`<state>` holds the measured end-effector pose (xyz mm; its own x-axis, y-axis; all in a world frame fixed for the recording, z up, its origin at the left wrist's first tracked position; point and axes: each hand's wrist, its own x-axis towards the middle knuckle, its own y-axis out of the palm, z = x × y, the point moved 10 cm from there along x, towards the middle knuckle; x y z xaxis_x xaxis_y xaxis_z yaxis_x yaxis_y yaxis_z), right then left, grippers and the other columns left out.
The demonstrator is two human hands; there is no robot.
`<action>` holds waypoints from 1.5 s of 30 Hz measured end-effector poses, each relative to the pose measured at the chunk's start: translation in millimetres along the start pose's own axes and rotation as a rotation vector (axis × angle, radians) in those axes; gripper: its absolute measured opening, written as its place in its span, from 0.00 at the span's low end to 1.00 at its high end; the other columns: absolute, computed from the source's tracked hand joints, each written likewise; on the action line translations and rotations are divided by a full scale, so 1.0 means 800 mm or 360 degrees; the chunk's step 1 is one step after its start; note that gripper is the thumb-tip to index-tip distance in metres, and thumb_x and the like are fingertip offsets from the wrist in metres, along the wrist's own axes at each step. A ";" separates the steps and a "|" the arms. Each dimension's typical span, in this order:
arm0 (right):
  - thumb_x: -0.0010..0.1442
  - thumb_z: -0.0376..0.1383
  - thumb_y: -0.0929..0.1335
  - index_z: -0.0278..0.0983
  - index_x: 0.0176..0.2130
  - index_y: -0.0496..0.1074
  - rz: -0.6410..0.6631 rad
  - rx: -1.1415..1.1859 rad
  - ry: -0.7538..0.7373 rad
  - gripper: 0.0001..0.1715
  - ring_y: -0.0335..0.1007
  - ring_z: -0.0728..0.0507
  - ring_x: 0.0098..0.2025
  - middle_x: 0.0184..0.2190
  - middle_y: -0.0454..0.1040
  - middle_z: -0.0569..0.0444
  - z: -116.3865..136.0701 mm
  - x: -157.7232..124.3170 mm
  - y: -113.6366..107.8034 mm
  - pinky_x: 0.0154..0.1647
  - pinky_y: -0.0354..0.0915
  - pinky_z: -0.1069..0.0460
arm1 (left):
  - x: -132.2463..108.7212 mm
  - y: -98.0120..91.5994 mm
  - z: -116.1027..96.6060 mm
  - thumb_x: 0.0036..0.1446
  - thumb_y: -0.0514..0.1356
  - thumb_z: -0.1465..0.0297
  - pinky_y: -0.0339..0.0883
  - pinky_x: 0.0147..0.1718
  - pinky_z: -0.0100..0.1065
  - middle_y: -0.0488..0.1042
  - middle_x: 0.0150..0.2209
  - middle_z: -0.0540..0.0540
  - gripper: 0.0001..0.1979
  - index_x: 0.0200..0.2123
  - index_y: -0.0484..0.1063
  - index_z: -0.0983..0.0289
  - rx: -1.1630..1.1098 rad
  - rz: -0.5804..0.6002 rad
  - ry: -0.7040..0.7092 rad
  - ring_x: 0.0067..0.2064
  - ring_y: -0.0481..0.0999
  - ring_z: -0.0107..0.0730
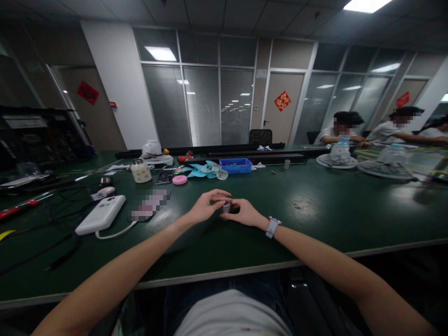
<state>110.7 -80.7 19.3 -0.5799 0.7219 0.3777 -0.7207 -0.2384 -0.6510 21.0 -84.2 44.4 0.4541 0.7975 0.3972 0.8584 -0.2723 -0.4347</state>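
Above the green tabletop, in the middle of the view, my two hands meet around a small grey cylinder (226,207). My left hand (207,206) comes at it from the left, with its thumb against the upper part and its fingers curved over the far side. From the right, my right hand (245,213) closes on it between thumb and curled fingers. A watch is on my right wrist. The fingers partly cover the cylinder, and its exact kind is too small to make out.
On the green table (332,210) lie a white power bank (101,214), a phone (150,205), a cream jar (141,171), a pink lid (179,180), blue fan blades (203,170) and a blue basket (235,170). Another small cylinder (287,164) stands farther back. Co-workers sit at the right.
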 end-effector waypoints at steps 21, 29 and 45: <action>0.54 0.45 0.72 0.36 0.44 0.75 0.0010 0.0038 -0.0041 0.21 0.73 0.44 0.38 0.36 0.78 0.52 0.002 0.001 0.002 0.42 0.66 0.50 | 0.000 -0.018 0.004 0.53 0.65 0.67 0.67 0.48 0.42 0.81 0.39 0.58 0.13 0.42 0.71 0.64 0.0209 -0.0262 0.0010 0.44 0.79 0.42; 0.52 0.46 0.73 0.34 0.40 0.75 -0.0023 0.0050 -0.0034 0.21 0.73 0.45 0.35 0.34 0.77 0.52 -0.001 0.000 0.000 0.37 0.66 0.51 | 0.000 -0.023 0.001 0.51 0.65 0.67 0.67 0.42 0.37 0.81 0.34 0.54 0.11 0.37 0.69 0.62 0.0304 -0.0423 -0.0001 0.39 0.80 0.39; 0.52 0.46 0.73 0.35 0.45 0.75 -0.0329 -0.0112 0.0255 0.24 0.74 0.44 0.37 0.38 0.78 0.49 -0.054 0.001 -0.033 0.38 0.68 0.50 | -0.006 -0.040 0.074 0.46 0.69 0.65 0.70 0.40 0.39 0.83 0.34 0.57 0.21 0.42 0.68 0.64 0.0223 0.0141 -0.0296 0.39 0.82 0.43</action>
<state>146.0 -45.9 8.3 -0.3514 0.8455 0.4020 -0.7861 -0.0332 -0.6172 -22.7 -47.6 8.1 0.4632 0.8628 0.2026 0.7700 -0.2786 -0.5739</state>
